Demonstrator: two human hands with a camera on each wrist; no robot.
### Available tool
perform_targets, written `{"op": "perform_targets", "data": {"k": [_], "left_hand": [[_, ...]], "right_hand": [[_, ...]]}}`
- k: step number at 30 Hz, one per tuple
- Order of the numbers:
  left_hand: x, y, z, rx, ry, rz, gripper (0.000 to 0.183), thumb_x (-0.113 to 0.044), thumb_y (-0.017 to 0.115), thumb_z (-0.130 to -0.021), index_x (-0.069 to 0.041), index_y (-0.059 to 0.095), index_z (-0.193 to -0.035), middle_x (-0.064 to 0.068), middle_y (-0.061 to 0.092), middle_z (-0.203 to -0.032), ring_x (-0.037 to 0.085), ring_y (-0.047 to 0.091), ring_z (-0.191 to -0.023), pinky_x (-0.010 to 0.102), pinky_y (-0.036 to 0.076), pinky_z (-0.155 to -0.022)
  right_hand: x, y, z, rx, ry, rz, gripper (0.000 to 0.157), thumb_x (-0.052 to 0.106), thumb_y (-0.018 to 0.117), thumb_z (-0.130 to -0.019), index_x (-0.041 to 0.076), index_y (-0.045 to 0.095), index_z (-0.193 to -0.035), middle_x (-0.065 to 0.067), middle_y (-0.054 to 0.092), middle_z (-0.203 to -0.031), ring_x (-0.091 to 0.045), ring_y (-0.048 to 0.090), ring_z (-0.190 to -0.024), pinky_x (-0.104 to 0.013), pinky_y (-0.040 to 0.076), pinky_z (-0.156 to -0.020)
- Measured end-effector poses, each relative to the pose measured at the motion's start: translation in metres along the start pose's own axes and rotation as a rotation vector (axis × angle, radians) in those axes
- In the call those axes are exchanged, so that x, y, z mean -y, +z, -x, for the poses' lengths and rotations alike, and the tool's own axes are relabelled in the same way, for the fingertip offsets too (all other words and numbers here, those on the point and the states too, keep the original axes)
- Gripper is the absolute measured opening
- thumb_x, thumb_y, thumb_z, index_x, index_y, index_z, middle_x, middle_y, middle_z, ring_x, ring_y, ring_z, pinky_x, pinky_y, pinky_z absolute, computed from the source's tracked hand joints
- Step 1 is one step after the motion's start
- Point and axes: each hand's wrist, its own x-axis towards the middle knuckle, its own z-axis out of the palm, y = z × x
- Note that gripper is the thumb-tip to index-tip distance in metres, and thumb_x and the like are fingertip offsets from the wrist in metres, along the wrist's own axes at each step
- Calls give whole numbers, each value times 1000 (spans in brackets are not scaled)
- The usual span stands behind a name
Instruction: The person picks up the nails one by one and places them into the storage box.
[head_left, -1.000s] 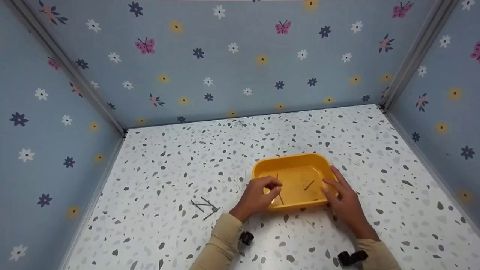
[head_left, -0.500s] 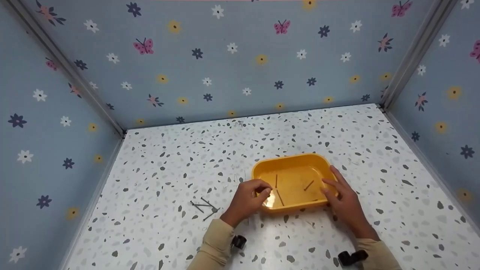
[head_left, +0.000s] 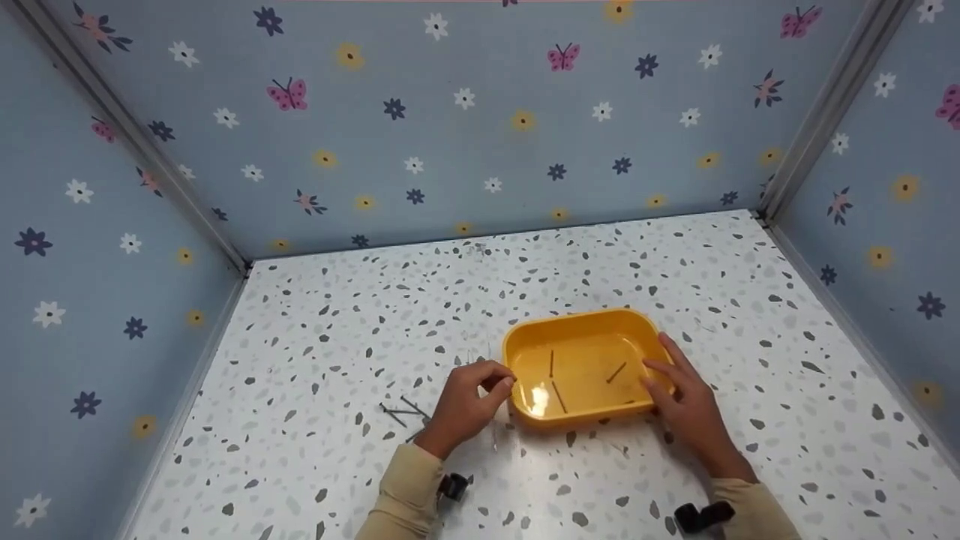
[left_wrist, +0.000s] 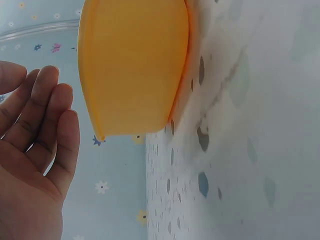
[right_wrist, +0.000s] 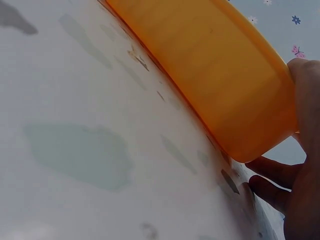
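Gripping the right end of a yellow, rounded-rectangular plastic tray (head_left: 585,356), the right hand (head_left: 691,409) has digits on both sides of the wall, some over the rim and others against the outside. The tray rests on a white, grey-speckled tabletop (head_left: 315,322), between the fingers of both hands. The left hand (head_left: 461,401) is located at the tray's left end, fingers loosely curved and unloaded, thumb and index tips close together beside the rim; contact with the rim cannot be determined. Inside the tray, two thin, dark metal nails (head_left: 559,397) lie just right of the left fingertips, nearly end to end. A third dark metal nail (head_left: 616,372) lies slantwise, left of the right fingertips. Left of the left hand's fingers, a cluster of slender grey metal nails (head_left: 394,416) lies crossed on the tabletop, partly hidden by that hand.
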Motion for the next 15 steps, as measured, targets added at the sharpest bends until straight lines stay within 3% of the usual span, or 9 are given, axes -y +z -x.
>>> {"op": "perform_targets", "data": {"k": [6, 15], "left_hand": [[7, -10, 7, 26, -41, -47, 14, -16, 64, -98, -5, 74, -98, -9, 67, -83, 8, 61, -72, 28, 53, -67], [10, -29, 20, 23, -169, -173, 13, -15, 65, -97, -7, 74, -95, -10, 63, -78, 8, 58, -70, 28, 52, -65]], "right_hand": [[1, -1, 1, 2, 10, 0, 36, 24, 61, -101, 9, 63, -134, 7, 25, -163, -23, 25, -149, -7, 18, -106], [1, 0, 1, -7, -1, 1, 36, 24, 62, -101, 8, 63, -134, 5, 26, -163, -23, 26, -148, -7, 19, -107]]}}
